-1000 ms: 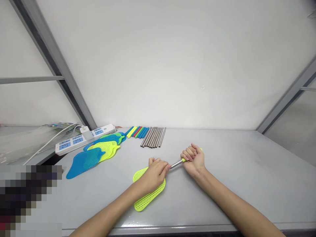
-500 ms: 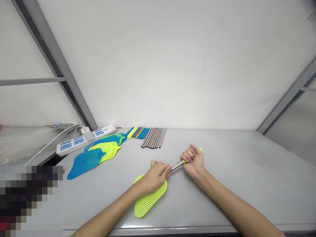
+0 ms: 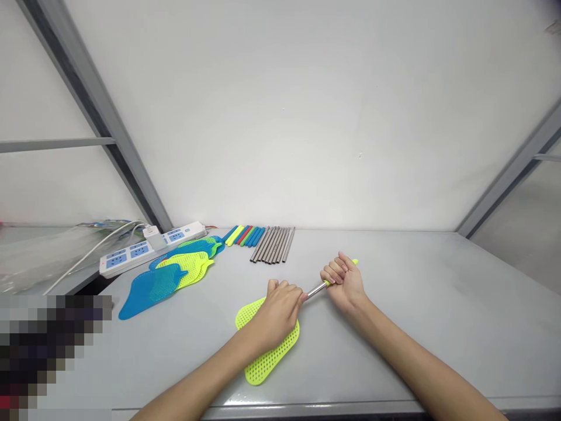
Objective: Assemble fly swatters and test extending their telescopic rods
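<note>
A yellow-green fly swatter with a perforated head [image 3: 268, 365] is between my hands, low over the table. My left hand [image 3: 281, 313] lies across the head and is closed around its neck, where the metal tube [image 3: 317, 289] begins. The neck itself is hidden under my fingers. My right hand [image 3: 346, 283] is wrapped around the yellow-green handle grip [image 3: 355, 262] at the tube's other end, and only the two ends of that grip show. A short stretch of bare tube runs between the two hands.
Blue and yellow swatter heads [image 3: 149, 291] lie overlapped at the left, beside a white power strip [image 3: 151, 248]. Toward the wall lie several coloured grips [image 3: 245, 235] and a row of metal tubes [image 3: 272, 245]. Clear plastic bags [image 3: 39, 257] are at far left.
My left hand has shifted slightly up and right, and the swatter head has turned a little with it. My right hand still grips the handle in almost the same place.
</note>
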Tool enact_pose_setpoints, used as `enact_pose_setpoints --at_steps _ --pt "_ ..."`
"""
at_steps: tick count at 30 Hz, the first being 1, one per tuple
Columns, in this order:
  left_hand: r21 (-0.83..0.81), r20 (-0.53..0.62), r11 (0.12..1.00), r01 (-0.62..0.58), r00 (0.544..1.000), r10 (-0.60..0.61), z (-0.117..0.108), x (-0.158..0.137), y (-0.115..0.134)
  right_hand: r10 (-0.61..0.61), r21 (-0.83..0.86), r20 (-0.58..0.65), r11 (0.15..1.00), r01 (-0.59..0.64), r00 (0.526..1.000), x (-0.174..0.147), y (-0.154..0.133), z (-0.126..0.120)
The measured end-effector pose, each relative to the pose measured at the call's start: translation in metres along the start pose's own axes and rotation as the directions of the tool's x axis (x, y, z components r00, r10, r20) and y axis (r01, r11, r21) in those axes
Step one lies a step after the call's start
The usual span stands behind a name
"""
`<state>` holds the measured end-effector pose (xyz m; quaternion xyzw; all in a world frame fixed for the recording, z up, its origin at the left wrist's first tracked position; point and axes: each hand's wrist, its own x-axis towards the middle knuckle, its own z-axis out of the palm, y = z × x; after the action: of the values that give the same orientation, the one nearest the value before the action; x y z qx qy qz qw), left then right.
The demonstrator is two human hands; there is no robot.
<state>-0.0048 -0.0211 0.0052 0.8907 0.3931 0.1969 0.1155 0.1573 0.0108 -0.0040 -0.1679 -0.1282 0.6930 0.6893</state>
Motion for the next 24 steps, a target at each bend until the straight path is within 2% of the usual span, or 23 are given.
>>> enact_pose_setpoints --at_steps 5,13,24 --pt "0.076 -0.009 0.997 -0.027 1.000 0.028 0.001 0.002 -0.003 0.001 0.050 -0.029 0.999 0.001 1.000 0.002 0.003 -0.003" --pt "0.067 -0.056 0.998 -0.016 0.998 0.020 0.001 0.002 -0.003 0.019 0.048 -0.050 0.999 -0.017 0.999 0.003 0.004 -0.005" --pt "0.081 -0.039 0.997 -0.007 0.999 0.010 -0.002 0.003 -0.002 0.177 0.155 -0.108 0.975 -0.159 0.978 0.002 0.011 -0.008"
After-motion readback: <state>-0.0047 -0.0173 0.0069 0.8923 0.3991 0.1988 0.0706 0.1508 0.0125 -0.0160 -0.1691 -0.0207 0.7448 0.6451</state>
